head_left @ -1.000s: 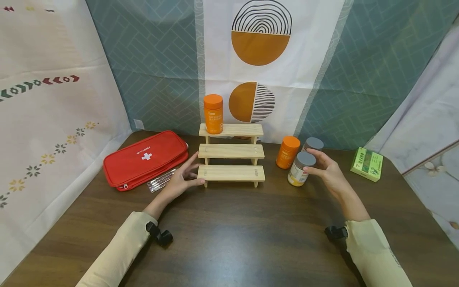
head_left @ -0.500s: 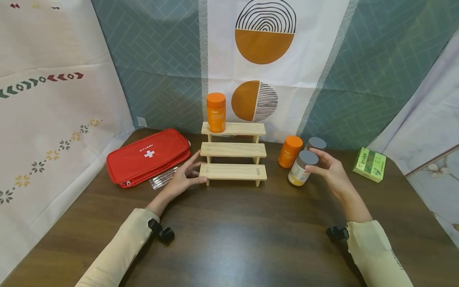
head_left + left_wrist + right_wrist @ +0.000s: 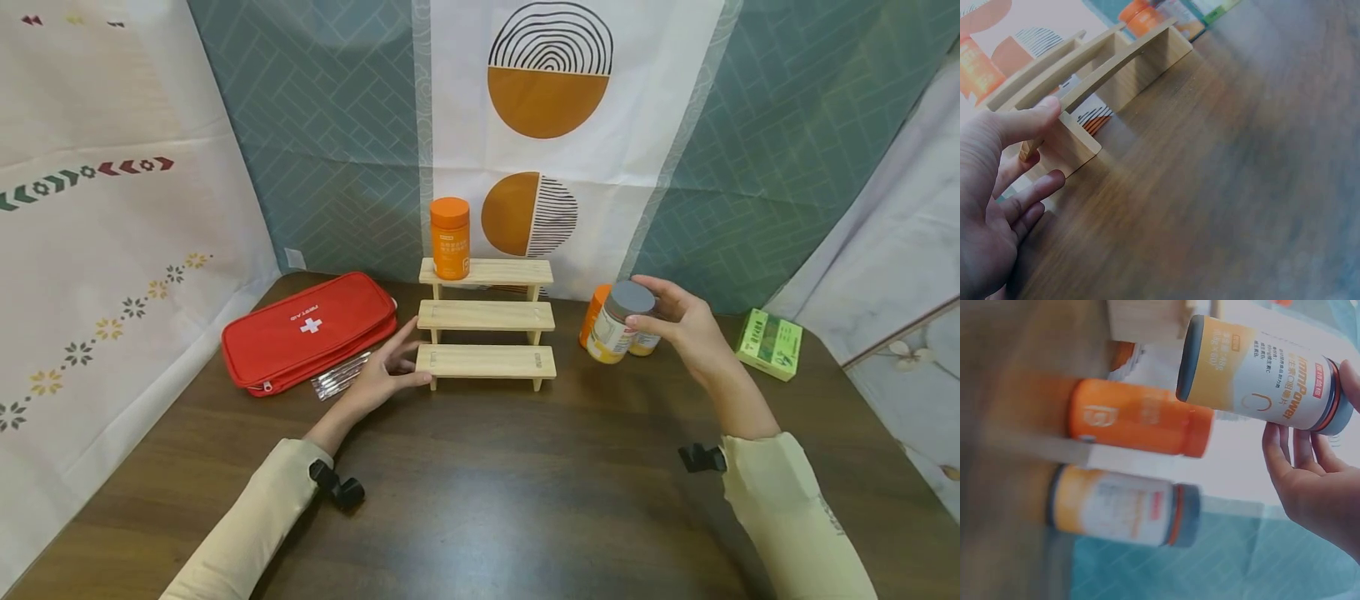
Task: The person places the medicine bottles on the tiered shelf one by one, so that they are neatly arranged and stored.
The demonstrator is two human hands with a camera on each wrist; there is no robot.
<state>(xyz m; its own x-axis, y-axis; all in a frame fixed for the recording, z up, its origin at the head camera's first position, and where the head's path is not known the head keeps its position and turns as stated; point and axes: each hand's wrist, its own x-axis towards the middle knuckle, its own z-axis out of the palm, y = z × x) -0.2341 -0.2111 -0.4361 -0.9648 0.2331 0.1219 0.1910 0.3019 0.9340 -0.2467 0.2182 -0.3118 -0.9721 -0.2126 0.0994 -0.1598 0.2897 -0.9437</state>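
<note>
My right hand [image 3: 693, 342] grips a white-and-yellow supplement bottle [image 3: 611, 333] by its grey cap and holds it off the table, slightly tilted. In the right wrist view, a standing orange bottle [image 3: 1135, 419] and a second grey-capped bottle [image 3: 1116, 503] appear beyond the held one. From the head view, the held bottle partly hides both. My left hand [image 3: 378, 382] pinches the left end of the lowest step of a three-step wooden rack [image 3: 487, 361], thumb on top. Another orange bottle [image 3: 450, 242] stands at the left of the top step.
A red first-aid pouch [image 3: 307, 329] lies left of the rack, with a packet of cotton swabs [image 3: 339, 377] beside it. A green-and-yellow box [image 3: 768, 343] lies at the right. Patterned cloth [image 3: 337, 167] hangs behind the brown table [image 3: 480, 483].
The right hand has lifted the grey-capped bottle from the table and moved it slightly up and left, in front of the orange one. The left hand stays at the rack.
</note>
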